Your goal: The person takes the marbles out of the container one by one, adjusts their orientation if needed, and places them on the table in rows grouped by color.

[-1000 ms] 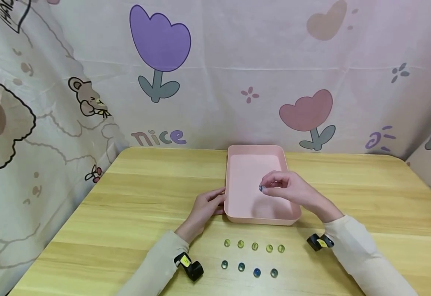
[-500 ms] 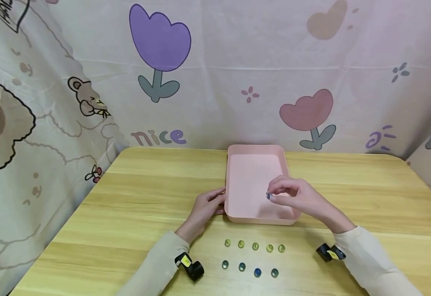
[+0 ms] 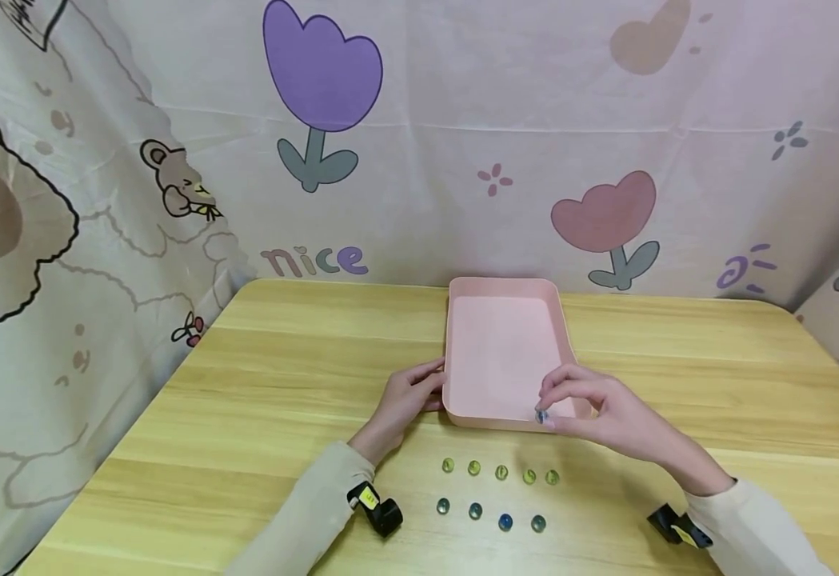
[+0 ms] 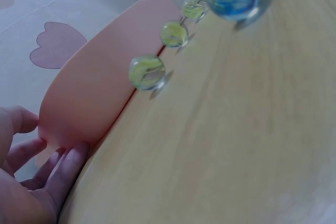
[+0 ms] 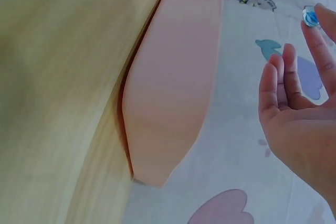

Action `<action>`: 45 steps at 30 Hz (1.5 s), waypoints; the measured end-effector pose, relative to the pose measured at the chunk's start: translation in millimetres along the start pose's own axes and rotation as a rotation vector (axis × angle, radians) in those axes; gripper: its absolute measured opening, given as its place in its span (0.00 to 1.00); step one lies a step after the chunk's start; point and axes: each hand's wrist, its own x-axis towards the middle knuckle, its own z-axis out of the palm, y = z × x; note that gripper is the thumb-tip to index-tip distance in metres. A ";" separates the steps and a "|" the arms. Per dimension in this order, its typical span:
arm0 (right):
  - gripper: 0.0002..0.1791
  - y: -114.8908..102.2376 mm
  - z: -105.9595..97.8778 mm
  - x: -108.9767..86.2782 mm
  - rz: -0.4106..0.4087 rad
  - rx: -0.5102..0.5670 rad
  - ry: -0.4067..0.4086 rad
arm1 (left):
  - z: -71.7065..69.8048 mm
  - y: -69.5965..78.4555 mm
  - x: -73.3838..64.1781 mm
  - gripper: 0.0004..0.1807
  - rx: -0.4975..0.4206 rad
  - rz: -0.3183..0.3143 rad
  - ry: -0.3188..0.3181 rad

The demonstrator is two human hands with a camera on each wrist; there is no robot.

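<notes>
My right hand (image 3: pixel 609 412) pinches a clear marble with blue inside (image 3: pixel 541 416) between thumb and fingertip, over the near right part of a pink tray (image 3: pixel 505 352). In the right wrist view the same marble (image 5: pixel 310 17) sits at the fingertips, the other fingers loosely bent. My left hand (image 3: pixel 405 400) rests beside the tray, its fingertips against the outer left wall; the left wrist view shows the fingers (image 4: pixel 65 169) touching that wall near the corner. In front of the tray lie a row of several yellow-green marbles (image 3: pixel 501 472) and a nearer row of several bluish marbles (image 3: pixel 506 522).
The wooden table (image 3: pixel 304 360) carries the tray toward its back edge. Behind and to the left hangs a printed cloth (image 3: pixel 448 80). Black wrist cameras (image 3: pixel 379 512) sit on both sleeves, the left one close to the marble rows.
My right hand has moved toward me and to the right with the marble, from over the tray's middle to its near edge. The left hand stays against the tray.
</notes>
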 end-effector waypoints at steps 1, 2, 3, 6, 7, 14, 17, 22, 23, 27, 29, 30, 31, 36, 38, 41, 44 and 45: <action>0.10 -0.8 0.5 -1.8 -0.007 0.003 -0.006 | 0.0 -0.1 0.2 0.22 0.003 0.002 -0.001; 0.11 -1.5 0.9 -3.5 -0.021 0.004 -0.011 | 0.1 0.2 0.5 0.22 0.004 -0.003 -0.001; 0.13 -1.8 1.1 -5.1 -0.040 0.013 -0.017 | 0.4 0.4 0.9 0.22 0.000 -0.008 0.000; 0.16 -1.5 1.0 -10.1 -0.090 0.058 -0.037 | 0.8 -0.6 2.9 0.22 0.001 -0.019 0.000; 0.17 -1.3 0.6 -11.8 -0.105 0.077 -0.046 | 1.0 -0.5 3.6 0.22 0.001 -0.025 0.004; 0.18 -4.4 -1.5 -30.6 -0.096 0.144 -0.106 | 0.1 -1.2 4.2 0.22 0.005 -0.027 0.015; 0.18 -4.1 1.2 -42.8 -0.068 0.165 -0.112 | 0.2 -0.4 2.6 0.22 -0.003 -0.019 0.009; 0.18 1.8 14.6 -67.5 0.015 0.228 -0.011 | 0.5 2.2 0.7 0.22 -0.003 -0.013 0.010; 0.18 2.6 18.0 -72.4 0.036 0.234 0.017 | 0.6 2.7 0.1 0.22 0.000 -0.012 0.010; 0.16 4.7 30.7 -87.7 0.099 0.209 0.106 | -0.4 0.4 0.1 0.23 0.010 -0.011 0.007; 0.16 5.0 35.9 -93.3 0.132 0.195 0.126 | -1.1 -0.4 0.4 0.23 0.011 -0.013 0.006; 0.15 4.9 38.1 -95.3 0.148 0.186 0.134 | -1.6 -0.7 0.6 0.23 0.011 -0.013 0.007; 0.15 5.0 40.2 -97.1 0.164 0.176 0.139 | -1.7 -0.3 0.1 0.23 0.009 -0.015 0.008; 0.12 6.6 45.3 -99.0 0.232 0.137 0.156 | -2.7 0.3 0.2 0.22 0.004 -0.011 0.015; 0.12 8.6 45.4 -98.0 0.244 0.157 0.147 | -2.6 -0.3 0.1 0.22 0.004 -0.012 0.012; 0.12 12.0 44.9 -96.7 0.262 0.190 0.128 | -1.6 -1.1 -0.3 0.22 0.004 -0.015 0.007; 0.11 15.0 44.1 -95.6 0.258 0.195 0.113 | -0.7 -1.2 -0.4 0.22 -0.002 -0.013 0.006; 0.11 15.7 44.0 -95.1 0.253 0.189 0.110 | -0.7 -1.2 -0.3 0.22 -0.003 -0.010 0.008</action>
